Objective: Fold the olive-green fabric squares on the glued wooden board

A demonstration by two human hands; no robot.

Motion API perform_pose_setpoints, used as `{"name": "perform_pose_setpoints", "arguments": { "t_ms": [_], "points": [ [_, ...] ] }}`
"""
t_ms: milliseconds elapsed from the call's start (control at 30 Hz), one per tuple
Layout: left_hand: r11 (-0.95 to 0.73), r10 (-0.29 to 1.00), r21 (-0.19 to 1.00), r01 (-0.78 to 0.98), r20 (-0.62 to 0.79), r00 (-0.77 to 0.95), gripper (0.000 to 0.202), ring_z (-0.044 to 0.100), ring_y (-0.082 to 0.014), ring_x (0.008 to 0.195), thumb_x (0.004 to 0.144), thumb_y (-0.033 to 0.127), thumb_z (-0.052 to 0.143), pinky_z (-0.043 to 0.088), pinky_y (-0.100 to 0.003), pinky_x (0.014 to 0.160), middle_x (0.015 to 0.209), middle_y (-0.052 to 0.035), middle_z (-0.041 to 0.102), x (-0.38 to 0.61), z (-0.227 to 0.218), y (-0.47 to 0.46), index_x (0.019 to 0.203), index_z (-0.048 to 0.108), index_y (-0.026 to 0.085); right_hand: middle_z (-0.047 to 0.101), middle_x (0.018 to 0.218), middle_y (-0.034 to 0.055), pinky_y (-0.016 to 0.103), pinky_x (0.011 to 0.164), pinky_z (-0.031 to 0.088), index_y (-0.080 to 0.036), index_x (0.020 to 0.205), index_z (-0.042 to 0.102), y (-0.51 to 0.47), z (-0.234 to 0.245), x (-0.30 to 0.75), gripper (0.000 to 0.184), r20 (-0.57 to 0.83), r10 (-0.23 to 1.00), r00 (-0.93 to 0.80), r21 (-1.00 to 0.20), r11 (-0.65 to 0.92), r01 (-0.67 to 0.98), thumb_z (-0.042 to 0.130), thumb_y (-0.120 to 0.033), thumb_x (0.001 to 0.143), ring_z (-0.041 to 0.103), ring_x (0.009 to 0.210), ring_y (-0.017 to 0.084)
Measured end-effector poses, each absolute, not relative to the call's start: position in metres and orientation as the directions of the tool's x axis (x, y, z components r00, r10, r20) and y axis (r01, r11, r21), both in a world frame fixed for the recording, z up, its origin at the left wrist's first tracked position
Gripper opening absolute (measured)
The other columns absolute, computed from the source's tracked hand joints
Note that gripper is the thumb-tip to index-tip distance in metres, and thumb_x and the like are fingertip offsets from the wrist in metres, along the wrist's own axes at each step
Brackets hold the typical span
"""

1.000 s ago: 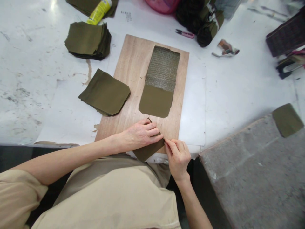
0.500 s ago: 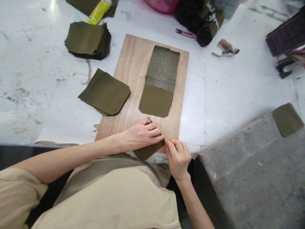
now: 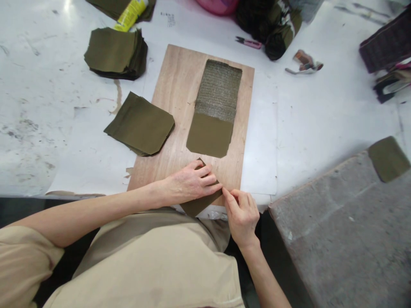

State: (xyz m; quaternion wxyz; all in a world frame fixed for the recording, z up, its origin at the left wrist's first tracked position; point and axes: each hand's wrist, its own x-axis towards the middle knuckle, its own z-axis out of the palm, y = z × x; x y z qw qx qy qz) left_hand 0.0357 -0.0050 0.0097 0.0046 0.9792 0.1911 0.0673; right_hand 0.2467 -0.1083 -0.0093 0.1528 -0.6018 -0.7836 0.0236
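Olive cloth point(image 3: 199, 204) under left hand point(image 3: 189, 184)

1. I can read no word, number or brand anywhere in this view.
2. The yellow tube point(image 3: 130, 15) at the upper left of the frame carries markings along its side, too blurred for me to make out.
3. A small block of dark printed lines point(image 3: 169, 19) sits on the white table point(image 3: 321, 111) near the top middle; its characters are too small to tell.
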Motion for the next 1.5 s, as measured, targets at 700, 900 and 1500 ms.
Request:
{"name": "perform_pose_setpoints", "arguments": {
  "t_ms": [700, 900, 1500],
  "points": [
    [-0.933, 0.357, 0.09, 0.348, 0.124, 0.926, 0.035, 0.054, -0.0224, 0.108, 0.096, 0.016, 0.048, 0.042, -0.04, 0.093, 0.102, -0.0065, 0.06, 0.031, 0.005, -0.002, 0.13, 0.049, 0.025, 0.065, 0.098, 0.0057, 0.03, 0.083, 0.042, -0.024, 0.118, 0.066, -0.112, -0.001, 0.238, 0.031, 0.212, 0.973, -0.093, -0.306, 0.157, 0.939, 0.056, -0.013, 0.09, 0.055, 0.089, 0.017],
    [-0.92, 0.388, 0.118, 0.373, 0.14, 0.911, 0.027, 0.054, -0.0222, 0.114, 0.098, 0.015, 0.043, 0.041, -0.04, 0.099, 0.113, -0.0094, 0.061, 0.026, 0.004, -0.003, 0.122, 0.054, 0.018, 0.063, 0.108, 0.0066, 0.033, 0.084, 0.041, -0.029, 0.122, 0.064, -0.105, -0.005, 0.229, 0.033, 0.165, 0.979, -0.122, -0.249, 0.161, 0.955, 0.059, -0.021, 0.09, 0.054, 0.097, 0.019],
    [-0.834, 0.552, 0.129, 0.536, 0.187, 0.813, 0.022, 0.053, -0.0266, 0.114, 0.094, 0.015, 0.05, 0.046, -0.042, 0.099, 0.114, -0.0136, 0.061, 0.0, 0.002, 0.009, 0.113, 0.061, 0.01, 0.065, 0.096, 0.0048, 0.032, 0.083, 0.042, -0.025, 0.101, 0.07, -0.113, 0.009, 0.249, 0.016, 0.178, 0.974, -0.14, -0.265, 0.184, 0.947, 0.059, -0.02, 0.09, 0.056, 0.091, 0.017]
  ]
}}
